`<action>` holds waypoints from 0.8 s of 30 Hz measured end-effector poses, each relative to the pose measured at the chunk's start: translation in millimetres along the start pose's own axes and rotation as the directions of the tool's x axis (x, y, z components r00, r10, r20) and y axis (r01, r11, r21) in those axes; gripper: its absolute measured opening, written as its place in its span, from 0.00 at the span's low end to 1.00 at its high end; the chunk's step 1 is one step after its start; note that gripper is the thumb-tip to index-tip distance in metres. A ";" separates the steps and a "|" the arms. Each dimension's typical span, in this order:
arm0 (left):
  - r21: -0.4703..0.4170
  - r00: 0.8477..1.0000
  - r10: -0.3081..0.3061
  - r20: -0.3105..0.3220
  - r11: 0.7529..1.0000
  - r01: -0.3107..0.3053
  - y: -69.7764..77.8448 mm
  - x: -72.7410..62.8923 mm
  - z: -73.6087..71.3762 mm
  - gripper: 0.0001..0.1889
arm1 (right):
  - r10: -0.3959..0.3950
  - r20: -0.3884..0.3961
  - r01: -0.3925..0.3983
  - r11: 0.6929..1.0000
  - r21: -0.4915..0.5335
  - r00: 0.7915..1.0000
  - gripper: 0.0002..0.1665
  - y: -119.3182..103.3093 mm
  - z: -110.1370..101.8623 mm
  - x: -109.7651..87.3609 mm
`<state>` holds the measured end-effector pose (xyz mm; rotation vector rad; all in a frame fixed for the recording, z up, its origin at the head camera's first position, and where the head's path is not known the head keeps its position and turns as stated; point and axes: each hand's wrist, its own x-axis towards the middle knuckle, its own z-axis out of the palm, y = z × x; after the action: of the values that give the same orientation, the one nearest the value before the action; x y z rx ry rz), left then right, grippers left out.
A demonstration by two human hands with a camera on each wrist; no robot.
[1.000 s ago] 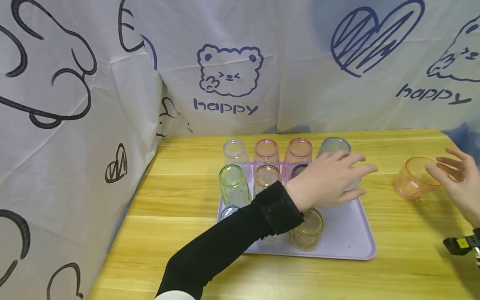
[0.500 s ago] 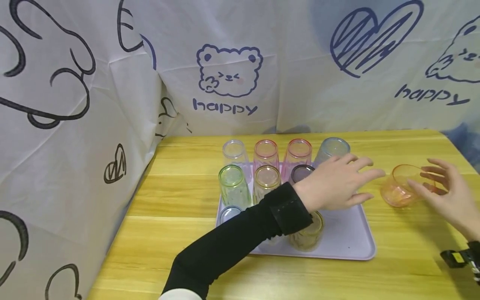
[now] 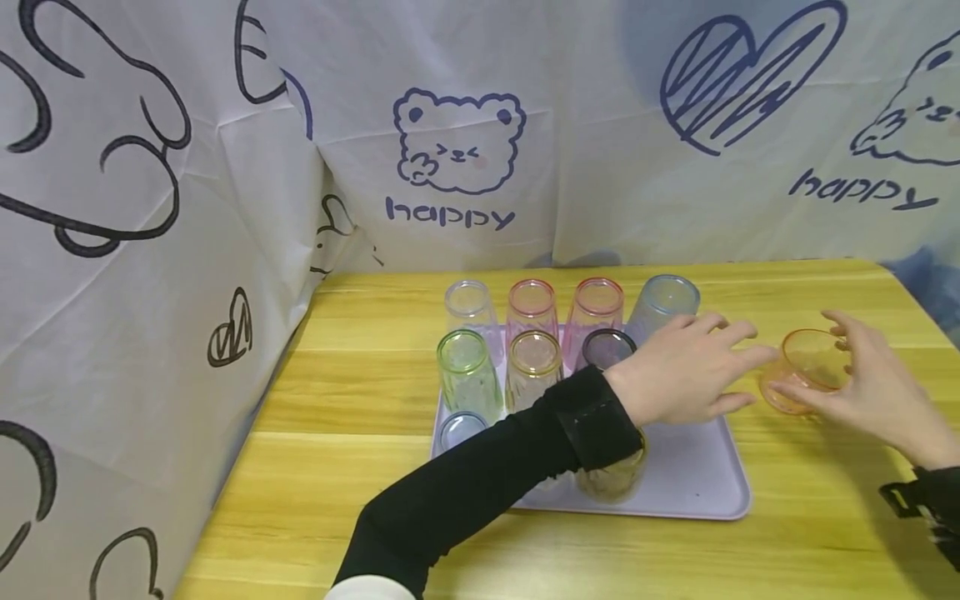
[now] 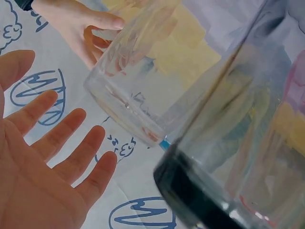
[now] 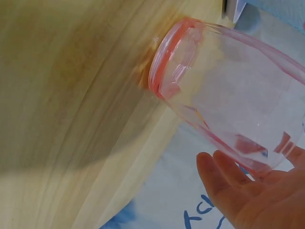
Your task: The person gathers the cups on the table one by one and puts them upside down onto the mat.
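Observation:
My right hand [image 3: 862, 379] is spread around the right side of an orange-rimmed glass [image 3: 817, 362] that stands on the wooden table, mouth up. In the right wrist view, the fingers [image 5: 228, 174] lie loosely along the upper part of the glass [image 5: 228, 86]. My left hand [image 3: 686, 375] is over the right part of the lilac tray [image 3: 708, 475], fingers spread. It grips nothing. In the left wrist view, a clear glass [image 4: 128, 109] stands apart from the spread fingers, with a black-rimmed glass [image 4: 190, 191] closer to the camera.
Several upturned glasses stand in rows on the tray, among them a green-rimmed glass [image 3: 468, 375], red-rimmed glass [image 3: 532, 312] and blue-rimmed glass [image 3: 663, 304]. My left sleeve [image 3: 480, 492] crosses over the front row. A patterned white cloth [image 3: 450, 242] hangs behind the table.
The orange-rimmed glass has shifted left toward the tray, then stayed nearly put. My right hand has moved left around it. The left hand has drifted slightly right, still spread.

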<state>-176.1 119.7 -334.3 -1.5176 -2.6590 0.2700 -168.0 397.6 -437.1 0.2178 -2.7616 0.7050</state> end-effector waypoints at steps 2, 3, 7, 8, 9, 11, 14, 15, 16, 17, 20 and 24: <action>0.009 1.000 0.001 0.000 1.000 -0.001 1.2 0.6 0.6 0.30 | 0.010 0.022 -0.009 0.999 -0.039 1.000 0.71 -1.2 1.0 1.2; 0.010 1.000 0.001 0.003 1.000 -0.001 1.8 0.7 0.7 0.31 | 0.016 0.033 -0.014 0.999 -0.053 0.999 0.71 -1.7 1.6 1.7; 0.010 1.000 0.001 0.020 1.000 -0.001 3.4 1.1 1.0 0.31 | 0.032 0.046 -0.029 0.996 -0.082 0.998 0.68 -1.7 5.2 1.6; 0.010 1.000 0.002 0.023 1.000 -0.002 3.6 0.9 1.1 0.31 | 0.037 0.045 -0.033 0.996 -0.083 0.998 0.67 -1.6 6.2 0.9; 0.013 1.000 0.004 0.021 1.000 -0.004 3.7 0.7 1.2 0.31 | 0.034 0.039 -0.031 0.996 -0.083 0.999 0.65 -1.3 7.3 0.0; 0.017 1.000 0.007 0.010 1.000 -0.007 3.8 -0.1 1.6 0.31 | 0.025 0.026 -0.023 0.996 -0.081 0.999 0.61 -0.4 9.0 -1.4; 0.023 1.000 0.010 -0.004 1.000 -0.010 3.6 -1.8 2.2 0.31 | 0.027 0.014 -0.026 0.997 -0.077 1.000 0.57 0.1 10.3 -3.0; 0.023 1.000 0.010 -0.008 1.000 -0.010 3.4 -2.4 2.3 0.31 | 0.028 0.009 -0.027 0.997 -0.077 1.000 0.55 0.3 10.5 -3.2; 0.022 1.000 0.011 -0.010 1.000 -0.011 3.3 -3.0 2.4 0.31 | 0.027 0.004 -0.027 0.997 -0.075 1.000 0.54 0.3 10.6 -3.2; 0.023 1.000 0.012 -0.011 1.000 -0.012 3.2 -3.7 2.4 0.31 | 0.030 0.003 -0.029 0.997 -0.074 1.000 0.54 0.2 10.7 -3.4; 0.021 1.000 0.012 -0.013 1.000 -0.012 2.7 -6.3 2.0 0.31 | 0.026 -0.009 -0.027 0.997 -0.074 1.000 0.52 -1.6 10.1 -4.7; 0.006 1.000 0.002 -0.003 1.000 -0.002 1.3 -10.1 1.2 0.31 | 0.028 -0.042 -0.030 0.998 -0.048 0.999 0.53 -7.3 6.7 -8.6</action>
<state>-170.0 111.5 -335.4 -1.5179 -2.6519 0.2747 -159.9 388.6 -442.0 0.1518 -2.7443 0.6418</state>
